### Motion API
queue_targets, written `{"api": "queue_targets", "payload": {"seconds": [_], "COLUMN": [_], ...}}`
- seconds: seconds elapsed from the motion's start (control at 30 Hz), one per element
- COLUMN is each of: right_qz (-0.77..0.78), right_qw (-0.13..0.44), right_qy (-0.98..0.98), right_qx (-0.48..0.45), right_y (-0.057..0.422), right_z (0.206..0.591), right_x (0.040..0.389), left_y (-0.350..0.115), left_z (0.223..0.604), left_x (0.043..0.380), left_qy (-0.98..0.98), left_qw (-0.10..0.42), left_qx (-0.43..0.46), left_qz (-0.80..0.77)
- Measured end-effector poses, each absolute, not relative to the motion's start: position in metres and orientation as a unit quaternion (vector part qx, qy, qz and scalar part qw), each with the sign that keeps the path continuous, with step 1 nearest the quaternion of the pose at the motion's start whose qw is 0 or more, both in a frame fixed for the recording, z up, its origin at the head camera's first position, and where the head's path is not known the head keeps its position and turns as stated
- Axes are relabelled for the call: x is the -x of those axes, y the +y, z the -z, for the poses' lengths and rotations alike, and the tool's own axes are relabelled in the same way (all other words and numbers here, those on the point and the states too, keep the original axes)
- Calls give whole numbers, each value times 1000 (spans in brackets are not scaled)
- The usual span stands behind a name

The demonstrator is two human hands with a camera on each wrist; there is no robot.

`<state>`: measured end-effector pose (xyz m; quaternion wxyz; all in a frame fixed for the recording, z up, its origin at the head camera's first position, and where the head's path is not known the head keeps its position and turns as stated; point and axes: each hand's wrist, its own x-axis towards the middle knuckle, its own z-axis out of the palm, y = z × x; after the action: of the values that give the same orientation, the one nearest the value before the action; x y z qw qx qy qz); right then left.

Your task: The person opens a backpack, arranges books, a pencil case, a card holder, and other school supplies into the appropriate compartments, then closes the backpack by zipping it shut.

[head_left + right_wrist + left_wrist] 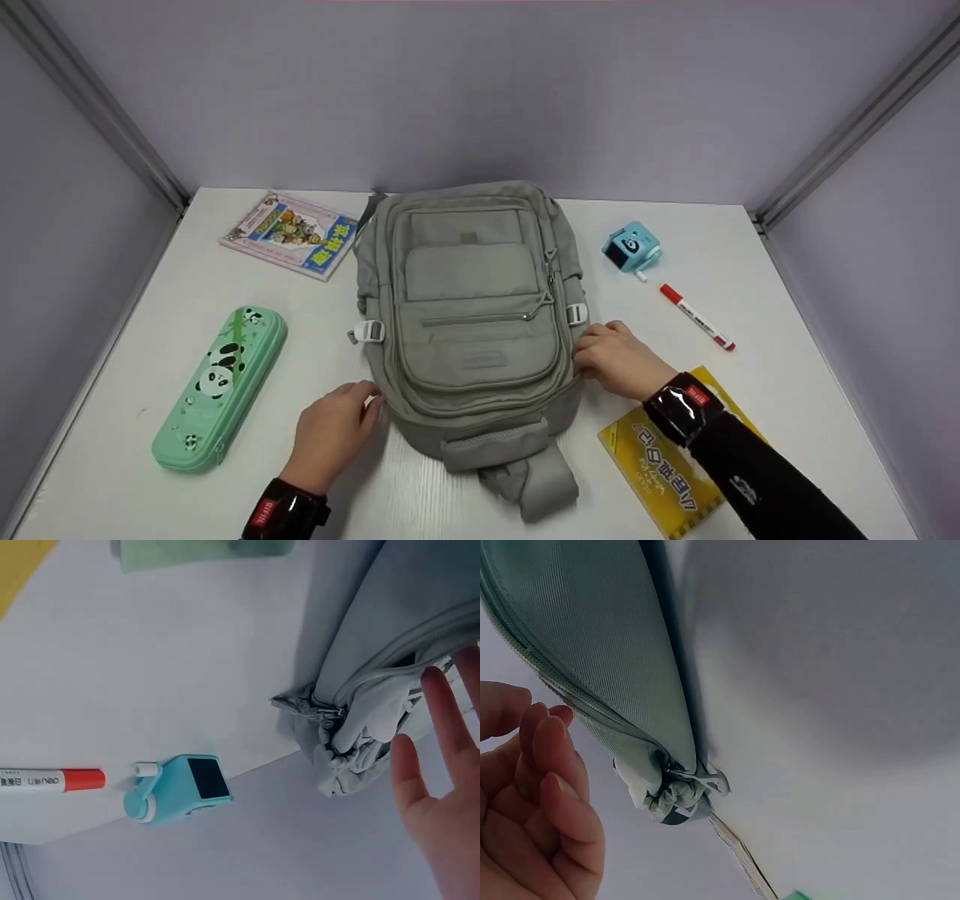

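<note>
A grey backpack (472, 270) lies front side up on the white table, its straps toward the near edge. My left hand (334, 431) is at its lower left side, with thumb and fingertips right at the edge. In the left wrist view the loosely bent fingers (566, 787) are beside the zipper seam (592, 705), holding nothing visible. My right hand (619, 360) pinches the zipper edge at the lower right side, where the edge draws out to a point. In the right wrist view other fingers (442, 709) extend beside that edge; the thumb is out of frame.
A green panda pencil case (217, 390) and a pink picture book (292, 234) lie left of the backpack. To the right are a blue pencil sharpener (631, 246), a red-capped marker (697, 316) and a yellow book (652, 472), partly under my right forearm. Grey panels enclose the table.
</note>
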<state>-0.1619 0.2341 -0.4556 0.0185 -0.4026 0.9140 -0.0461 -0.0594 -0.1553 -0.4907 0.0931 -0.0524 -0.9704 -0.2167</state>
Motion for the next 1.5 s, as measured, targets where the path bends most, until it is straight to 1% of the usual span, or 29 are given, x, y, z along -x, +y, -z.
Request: {"api": "queue_targets", "payload": {"seconds": [0.1, 0.33, 0.4, 0.47, 0.6, 0.73, 0.87, 0.97, 1.07, 1.17, 1.37, 1.5], "right_qz": [45, 120, 147, 169, 187, 175, 188, 217, 237, 247, 233, 227], "right_qw": [53, 189, 217, 229, 203, 139, 72, 49, 64, 89, 111, 122], "right_qy": [910, 907, 901, 896, 891, 900, 909, 908, 903, 896, 897, 903], "right_qx": [409, 356, 346, 342, 360, 375, 364, 354, 353, 359, 358, 345], "right_y": [232, 231, 230, 229, 224, 220, 222, 224, 229, 234, 241, 239], "right_z": [445, 425, 422, 420, 418, 422, 426, 428, 430, 432, 441, 442], "right_x": [169, 186, 192, 195, 196, 192, 187, 184, 181, 178, 170, 165], "left_y": [-155, -159, -161, -162, -165, -170, -179, -190, -200, -211, -228, -235], "left_z": [491, 494, 495, 496, 498, 501, 502, 500, 497, 495, 492, 494], "left_x": [59, 60, 60, 60, 61, 69, 90, 112, 134, 156, 198, 220], "left_qy": [-970, -970, -971, -971, -971, -970, -968, -965, -964, -967, -976, -976], "left_qw": [86, 91, 84, 76, 74, 79, 84, 92, 94, 83, 27, -8], "left_qx": [52, 57, 55, 52, 49, 44, 16, -10, -27, -37, -74, -105], "left_qz": [220, 217, 217, 218, 224, 227, 237, 247, 249, 239, 202, 190]}}
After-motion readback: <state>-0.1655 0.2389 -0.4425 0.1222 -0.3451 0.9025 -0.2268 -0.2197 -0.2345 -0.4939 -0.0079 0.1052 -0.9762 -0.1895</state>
